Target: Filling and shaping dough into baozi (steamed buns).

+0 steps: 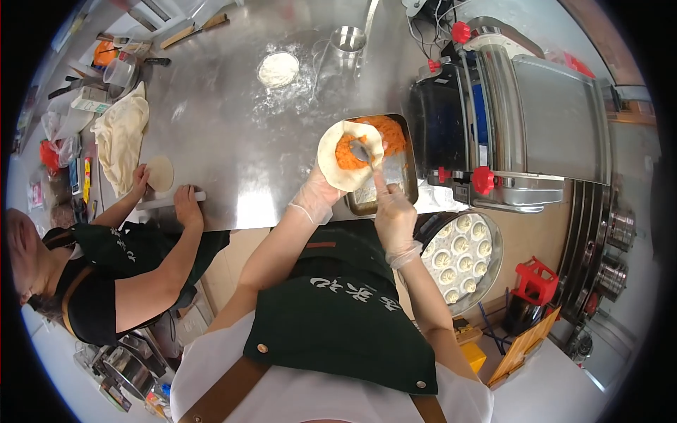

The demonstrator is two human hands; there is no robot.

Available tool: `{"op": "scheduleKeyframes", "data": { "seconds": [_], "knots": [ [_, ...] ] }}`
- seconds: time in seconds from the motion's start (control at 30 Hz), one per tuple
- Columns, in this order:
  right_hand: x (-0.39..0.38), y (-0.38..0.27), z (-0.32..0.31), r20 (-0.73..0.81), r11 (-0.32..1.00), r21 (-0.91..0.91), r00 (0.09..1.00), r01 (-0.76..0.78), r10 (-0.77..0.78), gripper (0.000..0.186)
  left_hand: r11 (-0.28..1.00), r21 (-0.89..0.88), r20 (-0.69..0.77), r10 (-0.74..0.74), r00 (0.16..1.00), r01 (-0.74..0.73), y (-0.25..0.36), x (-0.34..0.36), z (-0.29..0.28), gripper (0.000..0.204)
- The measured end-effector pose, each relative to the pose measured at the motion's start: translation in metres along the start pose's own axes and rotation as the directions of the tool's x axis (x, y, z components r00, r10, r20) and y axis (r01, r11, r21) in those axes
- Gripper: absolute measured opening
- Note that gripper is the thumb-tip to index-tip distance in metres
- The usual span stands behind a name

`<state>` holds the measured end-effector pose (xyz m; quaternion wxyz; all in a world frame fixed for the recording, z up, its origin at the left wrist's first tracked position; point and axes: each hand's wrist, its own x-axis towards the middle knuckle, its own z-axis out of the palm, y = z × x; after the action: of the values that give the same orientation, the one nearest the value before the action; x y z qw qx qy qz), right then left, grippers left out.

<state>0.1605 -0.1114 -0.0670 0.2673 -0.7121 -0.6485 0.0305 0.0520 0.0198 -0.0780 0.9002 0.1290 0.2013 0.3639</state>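
A round, pale dough wrapper rests in my left hand, which wears a clear plastic glove and is mostly hidden beneath the dough. Orange filling is heaped in the middle of the wrapper. My right hand, also gloved, grips a metal spoon whose bowl presses on the filling. Both hands are over a rectangular metal tray. More orange filling lies at the tray's far end, partly covered by the wrapper.
At right, a round steamer holds several pleated buns, below a dough-rolling machine. Floured dough and a metal cup sit farther back. At left, a co-worker's hands work at a rolling pin and a flat wrapper.
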Motion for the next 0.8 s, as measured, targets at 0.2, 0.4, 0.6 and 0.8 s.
{"op": "scheduleKeyframes", "data": {
  "seconds": [0.2, 0.4, 0.6, 0.8],
  "knots": [
    [0.01, -0.005, -0.012, -0.007, 0.979, 0.154, 0.99, -0.135, 0.138, 0.057, 0.7, 0.499, 0.369, 0.362, 0.856, -0.511, -0.003, 0.005, -0.025, 0.025],
    [0.004, -0.016, -0.015, 0.169, 0.712, 0.634, 0.952, -0.302, 0.254, 0.037, 0.996, -0.007, 0.067, 0.085, 0.994, -0.085, 0.0, 0.001, -0.029, 0.012],
    [0.002, -0.029, -0.009, 0.474, 0.423, 0.633, 0.756, -0.649, 0.452, 0.033, 0.997, -0.021, -0.195, 0.066, 0.979, -0.071, -0.006, -0.003, -0.034, 0.033],
    [0.003, -0.031, -0.005, 0.201, 0.805, 0.499, 0.946, -0.322, 0.254, 0.042, 0.991, -0.101, -0.15, 0.069, 0.986, -0.085, -0.001, -0.002, -0.022, 0.027]
  ]
}}
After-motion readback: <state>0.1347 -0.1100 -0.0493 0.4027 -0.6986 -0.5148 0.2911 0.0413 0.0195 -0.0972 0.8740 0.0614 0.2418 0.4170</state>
